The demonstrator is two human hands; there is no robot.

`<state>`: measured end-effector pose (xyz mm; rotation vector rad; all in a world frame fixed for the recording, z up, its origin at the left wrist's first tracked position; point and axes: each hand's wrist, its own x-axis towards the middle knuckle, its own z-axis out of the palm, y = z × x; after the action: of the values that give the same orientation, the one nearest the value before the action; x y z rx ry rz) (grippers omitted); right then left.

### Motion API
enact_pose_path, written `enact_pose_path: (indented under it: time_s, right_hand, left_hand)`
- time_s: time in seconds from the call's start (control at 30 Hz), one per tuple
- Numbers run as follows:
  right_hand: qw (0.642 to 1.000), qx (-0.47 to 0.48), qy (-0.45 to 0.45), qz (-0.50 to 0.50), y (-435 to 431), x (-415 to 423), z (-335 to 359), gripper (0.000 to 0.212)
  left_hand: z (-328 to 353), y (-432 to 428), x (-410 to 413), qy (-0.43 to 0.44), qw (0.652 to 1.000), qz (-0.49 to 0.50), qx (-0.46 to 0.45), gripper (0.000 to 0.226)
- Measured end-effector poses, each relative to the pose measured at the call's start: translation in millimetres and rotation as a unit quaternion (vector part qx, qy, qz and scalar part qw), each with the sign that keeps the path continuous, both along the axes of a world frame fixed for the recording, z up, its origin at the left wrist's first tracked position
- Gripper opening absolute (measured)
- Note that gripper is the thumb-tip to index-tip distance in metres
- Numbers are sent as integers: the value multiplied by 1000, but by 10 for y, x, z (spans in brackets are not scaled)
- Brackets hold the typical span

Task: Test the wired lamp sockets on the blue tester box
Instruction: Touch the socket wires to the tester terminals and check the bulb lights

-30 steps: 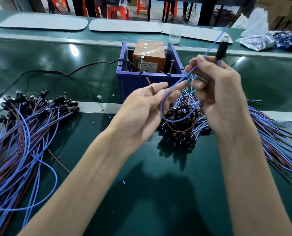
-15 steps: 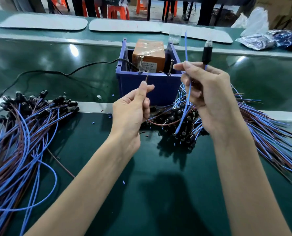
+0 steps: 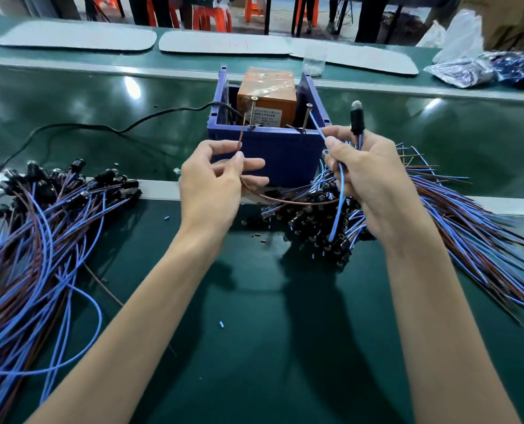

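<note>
We are pinching the brown wire (image 3: 285, 199) between the thumb and forefinger of our left hand (image 3: 211, 185), with the other fingers loosely spread, so that its end is pointing up at the left screw (image 3: 252, 113) on the box (image 3: 270, 154). Our right hand (image 3: 367, 179) is gripping the socket (image 3: 357, 119) upright, where its bulb is facing us. It is also pinching the blue wire (image 3: 341, 191), so that its end is reaching the right screw (image 3: 307, 117). We cannot tell whether either end is touching. The box is standing on the table (image 3: 254, 301), between the heap (image 3: 309, 218) we are probably drawing from and a pile (image 3: 40, 240), likely tested.
</note>
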<state>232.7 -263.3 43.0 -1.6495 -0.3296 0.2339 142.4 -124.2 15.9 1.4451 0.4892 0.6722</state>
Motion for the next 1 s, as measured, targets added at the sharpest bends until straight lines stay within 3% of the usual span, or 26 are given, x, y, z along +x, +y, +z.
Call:
enact_pose_path:
  time_s: [0.6,1.0]
  right_hand:
    - [1000,-22,-6,-21,40,9,-4,19]
    - [997,-52,-37,-34,99,4,-50,29]
  left_hand:
    - [-22,122,48,-26,994,22,-105,22]
    - [-30,100,112,-31,991,27,-124,7]
